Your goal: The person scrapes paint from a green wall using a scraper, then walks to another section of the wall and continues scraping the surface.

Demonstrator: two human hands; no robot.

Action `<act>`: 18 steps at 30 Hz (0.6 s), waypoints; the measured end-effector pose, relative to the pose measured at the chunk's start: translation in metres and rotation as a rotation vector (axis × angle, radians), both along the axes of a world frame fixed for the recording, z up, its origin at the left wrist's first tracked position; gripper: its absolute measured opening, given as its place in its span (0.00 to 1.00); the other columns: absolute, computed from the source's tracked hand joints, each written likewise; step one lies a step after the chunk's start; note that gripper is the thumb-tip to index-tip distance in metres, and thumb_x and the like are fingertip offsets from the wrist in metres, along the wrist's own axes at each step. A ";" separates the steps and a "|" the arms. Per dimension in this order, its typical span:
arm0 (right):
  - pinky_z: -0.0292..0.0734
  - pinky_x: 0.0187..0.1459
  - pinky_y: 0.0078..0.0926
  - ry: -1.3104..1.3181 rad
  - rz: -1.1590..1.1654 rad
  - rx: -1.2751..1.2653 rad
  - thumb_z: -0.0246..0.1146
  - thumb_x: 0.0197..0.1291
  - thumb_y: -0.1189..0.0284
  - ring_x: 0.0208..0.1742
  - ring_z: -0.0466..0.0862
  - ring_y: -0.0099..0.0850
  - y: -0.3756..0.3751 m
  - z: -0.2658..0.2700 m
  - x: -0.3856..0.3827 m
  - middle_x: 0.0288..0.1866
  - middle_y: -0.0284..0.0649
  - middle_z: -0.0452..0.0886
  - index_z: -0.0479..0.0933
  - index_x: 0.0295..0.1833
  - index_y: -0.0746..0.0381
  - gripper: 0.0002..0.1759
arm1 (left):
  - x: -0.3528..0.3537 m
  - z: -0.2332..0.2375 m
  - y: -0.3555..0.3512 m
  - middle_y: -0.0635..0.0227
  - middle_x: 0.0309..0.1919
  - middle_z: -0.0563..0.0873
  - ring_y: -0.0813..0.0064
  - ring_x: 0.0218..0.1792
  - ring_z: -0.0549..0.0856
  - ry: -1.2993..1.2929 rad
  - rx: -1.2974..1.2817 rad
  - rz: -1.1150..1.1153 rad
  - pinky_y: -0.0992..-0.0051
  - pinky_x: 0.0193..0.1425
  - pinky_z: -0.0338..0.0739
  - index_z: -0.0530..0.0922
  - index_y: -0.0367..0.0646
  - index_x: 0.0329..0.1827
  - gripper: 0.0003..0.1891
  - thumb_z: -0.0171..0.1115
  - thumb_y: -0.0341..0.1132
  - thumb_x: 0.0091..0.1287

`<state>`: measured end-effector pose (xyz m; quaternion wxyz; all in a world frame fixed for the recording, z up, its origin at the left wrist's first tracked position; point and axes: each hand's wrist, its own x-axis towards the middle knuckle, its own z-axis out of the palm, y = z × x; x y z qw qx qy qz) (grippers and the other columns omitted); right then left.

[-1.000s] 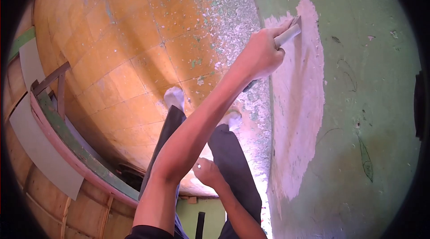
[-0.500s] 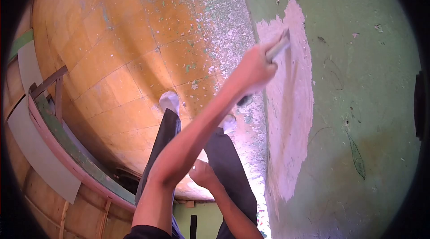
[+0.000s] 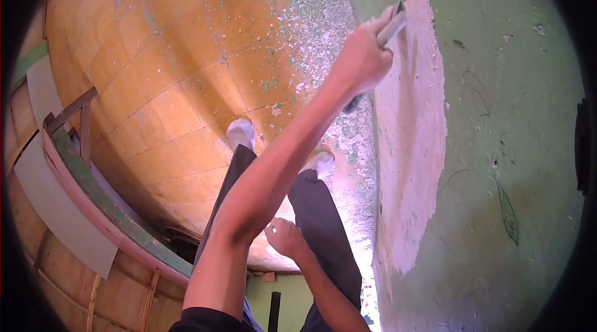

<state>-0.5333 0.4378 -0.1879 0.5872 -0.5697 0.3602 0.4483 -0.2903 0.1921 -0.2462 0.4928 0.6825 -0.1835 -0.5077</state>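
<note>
My left hand [image 3: 369,55] is closed around the pale handle of a scraper [image 3: 390,31]. The dark tip of the scraper points up, at the upper part of a bare whitish patch [image 3: 409,127] on the green wall [image 3: 491,220]. A dark shape [image 3: 352,105] shows below the wrist; I cannot make out what it is. Down by my leg, my right hand [image 3: 286,238] is curled closed, away from the wall. A small pale spot shows at its fingers, and its palm is hidden.
Paint flakes [image 3: 323,27] lie thickly on the orange tiled floor [image 3: 180,52] along the wall's foot. My feet in light socks [image 3: 240,133] stand near them. On the left is a curved-looking wooden frame [image 3: 112,207] with pale panels [image 3: 62,201]. A dark object [image 3: 582,145] sits at the far right edge.
My left hand has moved up along the bare patch with the scraper in it. My right hand has hardly moved. The view has shifted slightly.
</note>
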 end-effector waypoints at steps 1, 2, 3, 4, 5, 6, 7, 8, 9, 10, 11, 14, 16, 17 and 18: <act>0.77 0.56 0.51 -0.013 -0.017 -0.016 0.54 0.65 0.64 0.51 0.83 0.52 -0.002 0.001 0.000 0.45 0.55 0.83 0.72 0.73 0.50 0.29 | -0.012 0.006 0.008 0.66 0.23 0.80 0.77 0.15 0.76 0.012 -0.003 -0.012 0.73 0.18 0.74 0.64 0.51 0.80 0.35 0.50 0.24 0.65; 0.77 0.55 0.51 -0.029 -0.033 -0.035 0.54 0.65 0.65 0.50 0.84 0.52 -0.006 0.001 0.000 0.44 0.55 0.83 0.73 0.72 0.50 0.29 | -0.013 0.008 0.007 0.66 0.23 0.80 0.77 0.15 0.76 0.014 -0.007 -0.017 0.73 0.18 0.73 0.64 0.51 0.79 0.35 0.50 0.24 0.65; 0.77 0.54 0.51 -0.043 -0.047 -0.074 0.55 0.65 0.65 0.49 0.84 0.52 -0.008 -0.001 0.001 0.43 0.55 0.84 0.73 0.72 0.51 0.28 | -0.014 0.011 0.006 0.66 0.23 0.80 0.78 0.15 0.76 0.017 -0.011 -0.023 0.73 0.18 0.73 0.65 0.51 0.79 0.35 0.50 0.24 0.65; 0.78 0.52 0.50 -0.055 -0.061 -0.105 0.55 0.65 0.65 0.48 0.84 0.52 -0.008 -0.001 0.001 0.41 0.54 0.84 0.74 0.71 0.51 0.28 | -0.010 0.010 0.005 0.66 0.23 0.80 0.78 0.15 0.76 0.013 -0.005 -0.022 0.73 0.18 0.73 0.65 0.51 0.79 0.35 0.50 0.24 0.65; 0.78 0.51 0.50 -0.062 -0.073 -0.132 0.55 0.65 0.65 0.47 0.84 0.53 -0.007 0.001 -0.001 0.40 0.54 0.84 0.75 0.71 0.52 0.27 | -0.007 0.009 0.006 0.66 0.23 0.80 0.78 0.15 0.75 0.015 0.006 -0.019 0.73 0.18 0.72 0.65 0.51 0.79 0.35 0.50 0.23 0.65; 0.79 0.50 0.50 -0.051 -0.088 -0.136 0.55 0.65 0.66 0.46 0.84 0.53 -0.007 0.000 -0.002 0.39 0.53 0.84 0.75 0.71 0.53 0.27 | -0.003 0.008 0.006 0.66 0.23 0.80 0.78 0.15 0.75 0.017 0.021 -0.019 0.72 0.18 0.72 0.65 0.51 0.79 0.35 0.49 0.23 0.65; 0.79 0.49 0.49 -0.039 -0.106 -0.140 0.55 0.65 0.66 0.45 0.84 0.53 -0.010 -0.002 -0.004 0.39 0.53 0.83 0.75 0.70 0.53 0.27 | 0.004 0.011 0.001 0.60 0.45 0.79 0.71 0.23 0.82 0.070 0.064 -0.007 0.72 0.27 0.78 0.66 0.52 0.78 0.36 0.49 0.22 0.63; 0.79 0.49 0.48 -0.027 -0.120 -0.148 0.56 0.66 0.67 0.44 0.84 0.53 -0.016 -0.003 -0.007 0.38 0.53 0.83 0.75 0.70 0.54 0.27 | 0.010 0.014 -0.003 0.53 0.67 0.79 0.65 0.31 0.89 0.121 0.106 0.006 0.71 0.37 0.85 0.67 0.52 0.77 0.37 0.49 0.20 0.60; 0.79 0.50 0.46 -0.071 -0.271 -0.174 0.56 0.66 0.69 0.45 0.84 0.54 -0.026 0.000 -0.009 0.40 0.55 0.84 0.75 0.70 0.57 0.26 | 0.011 0.015 -0.007 0.54 0.68 0.78 0.63 0.32 0.89 0.133 0.123 0.005 0.70 0.38 0.85 0.67 0.53 0.77 0.38 0.48 0.20 0.60; 0.79 0.50 0.45 -0.132 -0.293 -0.231 0.57 0.66 0.71 0.45 0.85 0.52 -0.042 0.004 -0.013 0.43 0.56 0.84 0.75 0.69 0.59 0.25 | 0.010 0.018 -0.006 0.56 0.61 0.79 0.65 0.30 0.87 0.115 0.100 -0.015 0.70 0.36 0.84 0.67 0.53 0.78 0.37 0.48 0.20 0.61; 0.79 0.50 0.43 -0.198 -0.320 -0.289 0.57 0.67 0.72 0.45 0.85 0.51 -0.063 0.008 -0.017 0.45 0.56 0.84 0.76 0.68 0.60 0.24 | 0.009 0.021 -0.006 0.57 0.54 0.80 0.67 0.27 0.85 0.097 0.076 -0.035 0.70 0.33 0.83 0.67 0.54 0.78 0.37 0.49 0.21 0.61; 0.78 0.51 0.37 -0.276 -0.375 -0.411 0.59 0.65 0.77 0.46 0.85 0.42 -0.163 0.052 -0.012 0.48 0.49 0.84 0.76 0.68 0.60 0.25 | -0.012 0.015 0.015 0.58 0.28 0.85 0.76 0.16 0.76 -0.018 -0.030 -0.099 0.72 0.21 0.77 0.67 0.55 0.78 0.36 0.51 0.22 0.63; 0.77 0.52 0.34 -0.310 -0.106 -0.552 0.60 0.63 0.78 0.46 0.84 0.40 -0.219 0.076 -0.014 0.46 0.48 0.83 0.71 0.72 0.62 0.30 | -0.010 -0.005 0.010 0.55 0.30 0.86 0.76 0.17 0.78 -0.094 -0.024 -0.069 0.71 0.22 0.76 0.67 0.56 0.78 0.37 0.50 0.22 0.62; 0.77 0.55 0.31 -0.223 -0.019 -0.599 0.57 0.65 0.80 0.49 0.84 0.33 -0.238 0.093 -0.006 0.50 0.45 0.84 0.69 0.73 0.65 0.29 | -0.002 0.003 0.008 0.53 0.35 0.87 0.74 0.20 0.80 -0.051 -0.005 -0.061 0.69 0.25 0.77 0.67 0.56 0.78 0.37 0.50 0.22 0.61; 0.77 0.55 0.31 -0.211 -0.069 -0.549 0.57 0.64 0.80 0.50 0.84 0.33 -0.247 0.099 -0.007 0.51 0.45 0.84 0.69 0.74 0.66 0.30 | 0.006 0.012 0.005 0.50 0.40 0.88 0.73 0.23 0.83 -0.009 0.014 -0.052 0.68 0.28 0.79 0.67 0.55 0.78 0.37 0.50 0.22 0.61</act>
